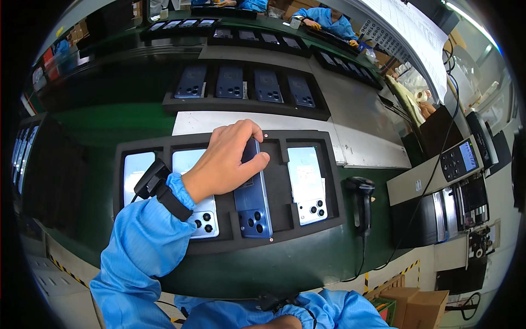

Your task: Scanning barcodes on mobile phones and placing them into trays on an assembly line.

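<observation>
My left hand point(227, 159) grips the upper end of a blue smartphone point(253, 205), thumb on one side and fingers over the top. The phone is tilted up on its edge in a slot of a black foam tray point(276, 186), its camera end toward me. A light-blue phone point(205, 216) lies partly under my wrist, and another light phone point(139, 167) is farther left. To the right, a pale phone point(307, 183) rests in its slot, camera side up. My right hand point(282, 322) shows only a little at the lower edge, its fingers hidden.
Behind stands a second foam tray point(246, 108) with several dark-blue phones. A handheld barcode scanner point(361, 205) lies right of the near tray, beside a label printer point(438, 181). Stacked trays point(49, 175) stand at left. Co-workers in blue point(331, 23) sit across the table.
</observation>
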The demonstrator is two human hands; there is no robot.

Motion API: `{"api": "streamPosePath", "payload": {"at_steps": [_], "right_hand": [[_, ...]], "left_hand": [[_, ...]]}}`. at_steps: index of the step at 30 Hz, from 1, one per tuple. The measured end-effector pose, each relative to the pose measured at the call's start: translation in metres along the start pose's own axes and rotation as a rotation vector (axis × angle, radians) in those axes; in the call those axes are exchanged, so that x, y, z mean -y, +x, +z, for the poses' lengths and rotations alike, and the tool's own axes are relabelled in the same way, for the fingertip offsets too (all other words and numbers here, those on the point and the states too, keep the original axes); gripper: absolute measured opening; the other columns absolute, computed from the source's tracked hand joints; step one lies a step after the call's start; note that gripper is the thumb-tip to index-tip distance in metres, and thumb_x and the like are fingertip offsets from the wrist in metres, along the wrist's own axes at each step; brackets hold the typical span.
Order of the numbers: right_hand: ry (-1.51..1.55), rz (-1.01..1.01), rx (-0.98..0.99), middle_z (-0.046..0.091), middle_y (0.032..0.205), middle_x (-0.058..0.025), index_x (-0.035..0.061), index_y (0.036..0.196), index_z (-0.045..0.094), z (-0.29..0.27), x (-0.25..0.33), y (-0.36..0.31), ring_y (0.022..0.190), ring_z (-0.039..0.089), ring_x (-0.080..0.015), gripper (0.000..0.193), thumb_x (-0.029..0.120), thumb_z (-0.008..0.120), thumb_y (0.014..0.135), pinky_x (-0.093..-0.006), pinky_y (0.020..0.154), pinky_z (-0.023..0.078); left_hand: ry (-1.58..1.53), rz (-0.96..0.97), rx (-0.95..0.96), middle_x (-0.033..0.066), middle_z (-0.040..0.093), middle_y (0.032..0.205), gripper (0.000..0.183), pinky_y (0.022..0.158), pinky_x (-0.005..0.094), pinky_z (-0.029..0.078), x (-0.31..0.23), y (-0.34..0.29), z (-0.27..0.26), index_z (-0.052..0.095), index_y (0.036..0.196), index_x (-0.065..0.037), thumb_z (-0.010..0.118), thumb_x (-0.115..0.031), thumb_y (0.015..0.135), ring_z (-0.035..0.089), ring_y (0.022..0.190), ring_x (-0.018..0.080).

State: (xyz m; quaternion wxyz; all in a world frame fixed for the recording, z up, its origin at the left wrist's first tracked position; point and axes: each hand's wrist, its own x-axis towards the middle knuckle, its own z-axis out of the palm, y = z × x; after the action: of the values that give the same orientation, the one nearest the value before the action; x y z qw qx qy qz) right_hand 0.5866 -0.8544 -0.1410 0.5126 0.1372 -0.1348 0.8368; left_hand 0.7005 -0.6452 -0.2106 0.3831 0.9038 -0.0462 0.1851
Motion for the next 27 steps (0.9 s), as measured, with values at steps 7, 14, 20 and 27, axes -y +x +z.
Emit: {"api": "streamPosePath", "payload": {"at_steps": [7,14,20,27], "right_hand": [[-0.022,-0.028,0.044,0.063,0.120,-0.0267,-0.0059,0.130,0.038,0.000,0.000,-0.003,0.109,0.064,-0.0300,0.064,0.011,0.074,0.079,-0.0352,0.086,0.047],[-0.753,-0.629,-0.160,0.066,0.113,-0.0233,-0.0076,0.121,0.055,-0.015,0.020,-0.045,0.101,0.066,-0.0319,0.048,0.017,0.075,0.085,-0.0432,0.081,0.051],[-1.310,-1.735,-1.501,0.065,0.107,-0.0106,0.0006,0.140,0.046,0.042,0.083,-0.200,0.085,0.062,-0.0150,0.049,0.021,0.063,0.099,-0.0252,0.073,0.053],[-1.271,-2.136,-1.948,0.051,0.150,-0.0124,0.0116,0.155,0.036,0.108,0.126,-0.383,0.121,0.055,-0.0257,0.064,0.049,0.050,0.105,-0.0365,0.097,0.040]], "left_hand": [[0.016,0.006,-0.009,0.0163,0.057,0.132,0.034,0.112,0.0477,0.031,0.003,-0.001,0.001,0.050,0.117,-0.010,0.063,-0.029,0.092,0.047,0.123,0.0386],[0.019,0.024,-0.043,0.0161,0.059,0.127,0.032,0.110,0.0464,0.033,0.002,-0.001,0.000,0.051,0.115,-0.009,0.063,-0.028,0.092,0.051,0.119,0.0383],[0.017,0.148,-0.115,0.0140,0.060,0.108,0.033,0.103,0.0452,0.036,0.010,0.001,0.008,0.053,0.110,-0.008,0.064,-0.032,0.091,0.056,0.107,0.0356],[-0.031,0.142,-0.173,0.0147,0.062,0.107,0.033,0.099,0.0476,0.038,0.011,-0.001,0.014,0.056,0.108,-0.006,0.065,-0.032,0.089,0.058,0.107,0.0359]]}}
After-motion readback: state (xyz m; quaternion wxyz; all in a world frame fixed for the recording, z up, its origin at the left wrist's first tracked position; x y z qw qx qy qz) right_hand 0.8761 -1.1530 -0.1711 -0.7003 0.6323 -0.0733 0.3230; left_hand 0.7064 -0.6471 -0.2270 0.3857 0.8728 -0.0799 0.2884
